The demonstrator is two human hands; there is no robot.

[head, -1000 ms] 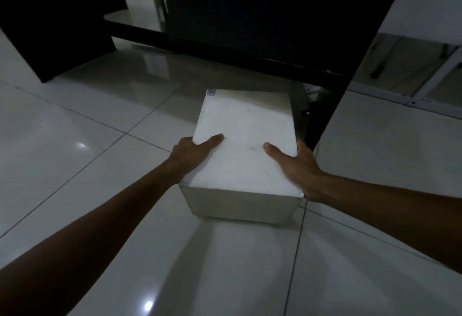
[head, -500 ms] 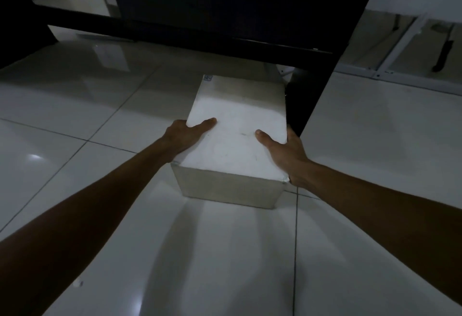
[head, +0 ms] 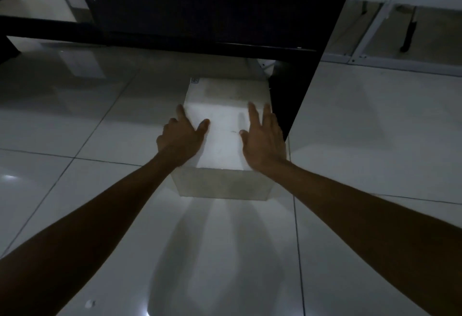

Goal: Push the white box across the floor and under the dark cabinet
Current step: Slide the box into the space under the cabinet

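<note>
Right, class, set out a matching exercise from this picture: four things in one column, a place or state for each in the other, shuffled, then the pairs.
Things:
1. white rectangular box
2. dark cabinet
3. left hand
4. right hand

Descriptions:
A. on the box's left top edge
B. on the glossy tiled floor, far end near the cabinet
C. flat, fingers spread, on the box's right side
D. looms above the box's far end

Pairs: 1-B, 2-D, 3-A, 4-C

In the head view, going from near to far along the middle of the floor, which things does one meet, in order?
Bare tiled floor → white box, with the left hand and right hand on its top → dark cabinet.
</note>
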